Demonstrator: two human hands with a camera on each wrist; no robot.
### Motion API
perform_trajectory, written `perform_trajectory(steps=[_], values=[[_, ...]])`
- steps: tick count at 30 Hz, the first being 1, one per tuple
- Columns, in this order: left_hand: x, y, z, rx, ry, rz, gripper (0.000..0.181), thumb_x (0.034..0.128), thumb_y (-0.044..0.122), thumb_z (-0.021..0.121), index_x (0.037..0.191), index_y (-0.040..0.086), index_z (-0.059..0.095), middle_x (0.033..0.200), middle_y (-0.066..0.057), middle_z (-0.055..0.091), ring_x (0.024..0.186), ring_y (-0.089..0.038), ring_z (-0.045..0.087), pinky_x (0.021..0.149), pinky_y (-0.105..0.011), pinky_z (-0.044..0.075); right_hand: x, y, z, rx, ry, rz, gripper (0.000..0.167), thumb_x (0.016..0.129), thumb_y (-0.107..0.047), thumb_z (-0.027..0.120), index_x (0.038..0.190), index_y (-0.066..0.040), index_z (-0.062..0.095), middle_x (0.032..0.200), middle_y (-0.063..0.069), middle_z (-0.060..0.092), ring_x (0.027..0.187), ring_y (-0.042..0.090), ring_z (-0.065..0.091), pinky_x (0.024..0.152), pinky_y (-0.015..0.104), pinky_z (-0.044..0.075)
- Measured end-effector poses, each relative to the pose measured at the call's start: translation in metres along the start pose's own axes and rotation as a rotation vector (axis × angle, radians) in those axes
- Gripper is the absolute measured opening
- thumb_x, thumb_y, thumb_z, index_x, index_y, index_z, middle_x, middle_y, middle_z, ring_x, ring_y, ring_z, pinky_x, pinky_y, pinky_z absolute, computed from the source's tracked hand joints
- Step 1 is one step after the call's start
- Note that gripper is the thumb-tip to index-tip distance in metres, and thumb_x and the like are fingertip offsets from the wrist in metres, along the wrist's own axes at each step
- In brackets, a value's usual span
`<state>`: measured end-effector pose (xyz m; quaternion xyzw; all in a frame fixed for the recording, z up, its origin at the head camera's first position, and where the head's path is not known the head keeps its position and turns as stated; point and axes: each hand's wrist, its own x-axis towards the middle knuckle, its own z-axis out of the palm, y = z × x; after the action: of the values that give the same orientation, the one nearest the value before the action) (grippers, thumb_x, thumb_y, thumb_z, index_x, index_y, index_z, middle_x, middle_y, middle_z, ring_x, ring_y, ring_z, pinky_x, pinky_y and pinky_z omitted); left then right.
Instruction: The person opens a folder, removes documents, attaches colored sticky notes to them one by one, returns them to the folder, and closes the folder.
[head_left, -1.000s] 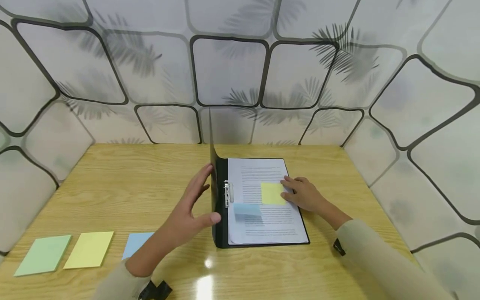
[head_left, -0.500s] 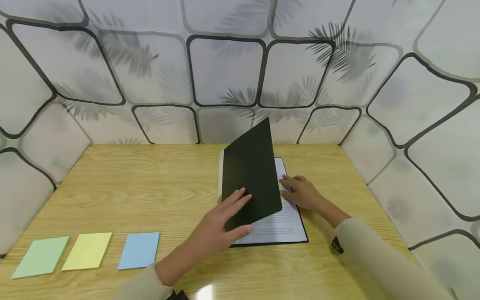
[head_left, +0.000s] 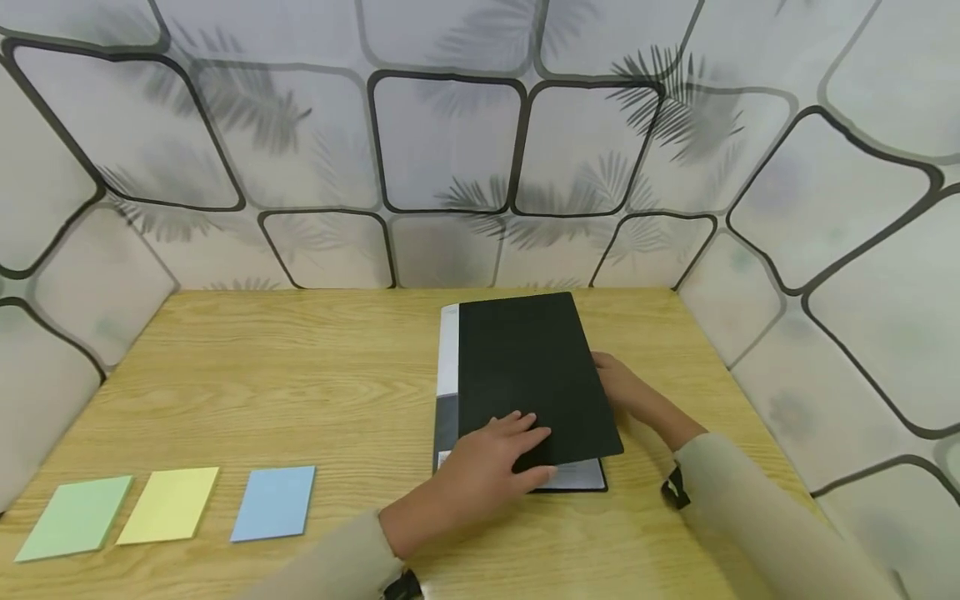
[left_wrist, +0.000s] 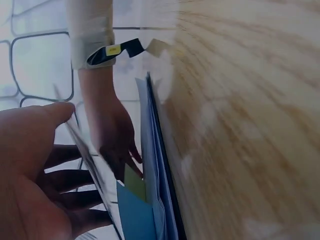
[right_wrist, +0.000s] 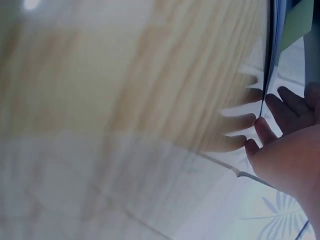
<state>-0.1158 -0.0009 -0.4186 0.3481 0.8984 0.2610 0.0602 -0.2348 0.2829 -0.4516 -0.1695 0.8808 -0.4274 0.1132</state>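
A black clip folder lies on the table with its cover tilted low over the sheets. My left hand rests on the outside of the cover near its lower edge, fingers extended. White paper peeks out below the cover. My right hand is at the folder's right side, its fingertips hidden under the cover in the head view. The right wrist view shows those fingers touching the folder's edge and the table. Between cover and pages, the left wrist view shows a blue sticky note and a yellow one.
Left of the folder, a green sticky-note pad, a yellow pad and a blue pad lie in a row on the wooden table. Patterned panels enclose the table at the back and sides.
The cover has swung from upright down to the right over the sheets, with my left hand following it. My right hand stays by the right edge, now partly covered.
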Motion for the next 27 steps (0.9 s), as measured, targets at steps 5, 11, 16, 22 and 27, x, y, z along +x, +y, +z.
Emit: perform_trajectory(steps=[5, 11, 16, 22, 27], values=[[0.007, 0.003, 0.003, 0.086, -0.069, 0.008, 0.053, 0.1004, 0.051, 0.057, 0.143, 0.02, 0.059, 0.151, -0.007, 0.052, 0.143, -0.025, 0.046, 0.112, -0.049, 0.043, 0.001, -0.006, -0.002, 0.053, 0.121, 0.266, 0.057, 0.111, -0.04, 0.03, 0.159, -0.007, 0.031, 0.161, 0.02, 0.034, 0.15, 0.041, 0.026, 0.121, 0.057, 0.023], [0.014, 0.005, 0.008, 0.154, -0.139, -0.001, 0.049, 0.0997, 0.048, 0.06, 0.139, 0.018, 0.063, 0.147, -0.006, 0.056, 0.138, -0.026, 0.051, 0.11, -0.048, 0.046, 0.001, -0.009, -0.002, 0.089, 0.115, 0.233, 0.062, 0.11, -0.032, 0.043, 0.162, -0.006, 0.018, 0.163, 0.023, 0.028, 0.149, 0.043, 0.029, 0.117, 0.059, 0.032], [0.019, 0.004, 0.014, 0.222, -0.171, -0.004, 0.049, 0.0975, 0.048, 0.064, 0.136, 0.018, 0.065, 0.145, -0.005, 0.058, 0.136, -0.025, 0.053, 0.109, -0.047, 0.047, -0.003, -0.007, -0.002, -0.001, 0.025, 0.231, 0.078, 0.101, -0.04, 0.061, 0.163, -0.016, 0.02, 0.166, 0.02, 0.022, 0.152, 0.043, 0.021, 0.117, 0.062, 0.029], [0.02, 0.003, 0.014, 0.245, -0.176, -0.007, 0.047, 0.0962, 0.044, 0.067, 0.133, 0.015, 0.066, 0.142, -0.004, 0.061, 0.135, -0.023, 0.054, 0.108, -0.045, 0.048, -0.001, -0.001, 0.002, -0.165, -0.09, 0.163, 0.081, 0.096, -0.042, 0.068, 0.161, -0.015, 0.028, 0.167, 0.019, 0.018, 0.154, 0.044, 0.011, 0.12, 0.065, 0.017], [0.02, -0.016, -0.003, 0.124, -0.113, -0.026, 0.038, 0.1007, 0.032, 0.064, 0.134, 0.014, 0.065, 0.138, -0.002, 0.063, 0.131, -0.019, 0.057, 0.108, -0.037, 0.048, -0.001, 0.0, 0.004, -0.236, -0.136, 0.081, 0.075, 0.099, -0.035, 0.065, 0.158, -0.006, 0.031, 0.167, 0.019, 0.017, 0.154, 0.046, 0.006, 0.119, 0.067, 0.014]])
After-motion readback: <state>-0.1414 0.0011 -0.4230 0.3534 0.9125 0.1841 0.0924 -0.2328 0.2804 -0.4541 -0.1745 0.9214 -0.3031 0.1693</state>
